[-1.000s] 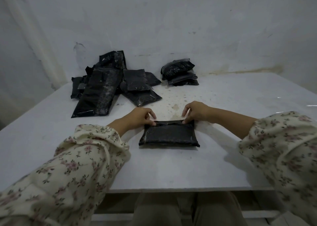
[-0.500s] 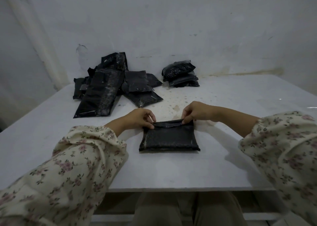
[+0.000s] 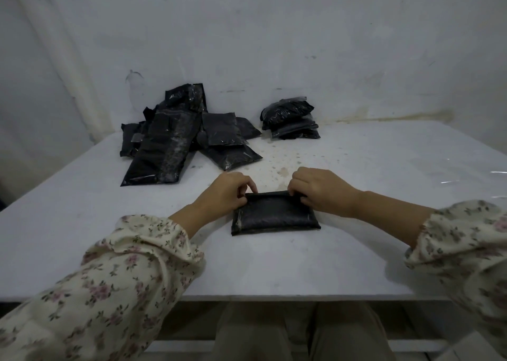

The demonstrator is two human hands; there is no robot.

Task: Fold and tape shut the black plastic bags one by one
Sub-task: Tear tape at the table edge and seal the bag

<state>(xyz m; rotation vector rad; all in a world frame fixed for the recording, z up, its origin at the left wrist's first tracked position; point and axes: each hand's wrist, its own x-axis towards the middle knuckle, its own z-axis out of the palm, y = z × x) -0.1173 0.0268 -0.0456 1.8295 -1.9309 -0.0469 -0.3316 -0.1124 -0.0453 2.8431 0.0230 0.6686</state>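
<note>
Over on the far left of the white tabletop surface [image 3: 82, 210], a loose heap of long, flat black plastic bags [image 3: 170, 146] lies near the wall. As far as I can judge none of these is folded yet, so most of the job looks to be ahead. Nearer the person, the left hand [image 3: 227, 196] has its grip closed on the left end of the top edge of a small, plump black plastic bag [image 3: 274, 219], with the fingers curled over and pinching the fold. That bag lies flat on the surface right in front of the person, between the two hands, its upper flap turned down. Behind it, close to the wall, sits a short stack of compact black packets [image 3: 290, 122], only a few, which I take to be the finished ones. The right hand [image 3: 321, 192] mirrors the left, its grip pinched on the right end of the same folded edge. I see no tape on this bag, so I'd say the fold is in hand and the sealing is not yet done. At the far right edge a clear, shiny strip [image 3: 498, 175] glints, and I cannot tell whether it is the tape.
</note>
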